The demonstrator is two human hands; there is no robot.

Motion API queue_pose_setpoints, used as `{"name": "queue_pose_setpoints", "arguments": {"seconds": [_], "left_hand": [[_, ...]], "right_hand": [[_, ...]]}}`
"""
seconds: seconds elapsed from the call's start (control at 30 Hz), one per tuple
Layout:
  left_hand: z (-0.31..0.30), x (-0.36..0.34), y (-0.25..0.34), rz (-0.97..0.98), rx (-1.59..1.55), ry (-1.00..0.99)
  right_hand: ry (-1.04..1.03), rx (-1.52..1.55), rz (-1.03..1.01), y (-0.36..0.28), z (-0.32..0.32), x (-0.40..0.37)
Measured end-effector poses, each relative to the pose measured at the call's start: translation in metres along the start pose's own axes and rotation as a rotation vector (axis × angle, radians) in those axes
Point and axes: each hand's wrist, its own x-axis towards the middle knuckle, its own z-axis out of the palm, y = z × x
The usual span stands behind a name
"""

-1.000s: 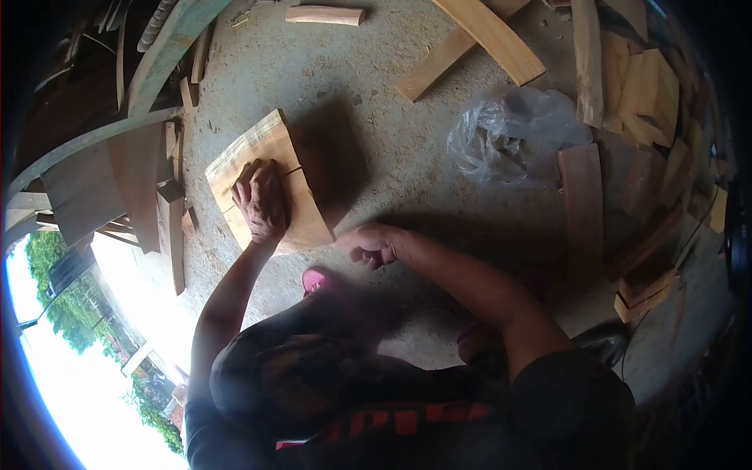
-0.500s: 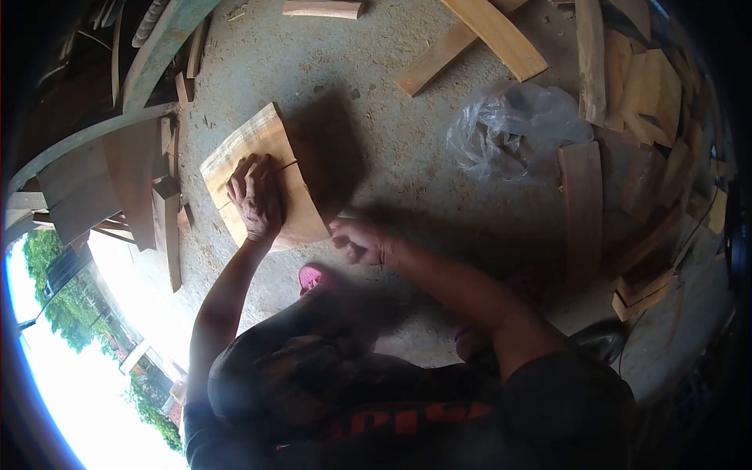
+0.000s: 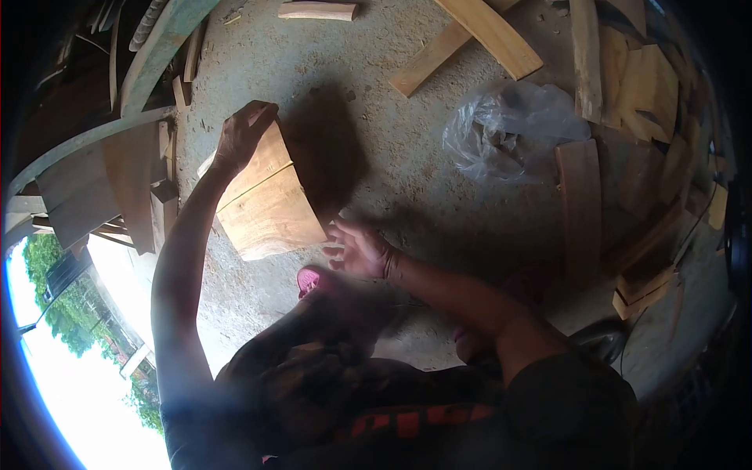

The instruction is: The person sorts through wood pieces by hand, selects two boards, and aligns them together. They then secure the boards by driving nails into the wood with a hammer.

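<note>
A pale wooden board (image 3: 274, 215) with a dark seam across it is in front of me, tilted, casting a shadow on the floor to its right. My left hand (image 3: 246, 135) grips its far end, fingers wrapped over the top edge. Beside the near right corner is my right hand (image 3: 360, 249), palm partly turned up and fingers apart, the fingertips right at the corner. That hand holds nothing visible.
A crumpled clear plastic bag (image 3: 509, 129) lies on the dusty concrete floor (image 3: 399, 164). Crossed planks (image 3: 489, 35) are beyond it, and stacked wood offcuts (image 3: 650, 90) line the right side. Leaning boards (image 3: 125, 184) stand at left. A pink shoe (image 3: 309, 280) shows below the board.
My left hand has slid from the middle of the board's face to its far end and taken hold there. The right hand's curled fingers have opened out beside the corner.
</note>
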Motion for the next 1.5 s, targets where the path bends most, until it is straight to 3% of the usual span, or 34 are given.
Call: {"name": "queue_pose_setpoints", "arguments": {"seconds": [0.5, 1.5], "left_hand": [[-0.009, 0.013, 0.001, -0.091, -0.026, -0.164], [-0.009, 0.014, -0.002, -0.069, -0.108, -0.165]], "right_hand": [[0.120, -0.018, -0.056, 0.007, -0.004, 0.015], [0.126, -0.160, -0.064, -0.002, 0.004, 0.012]]}}
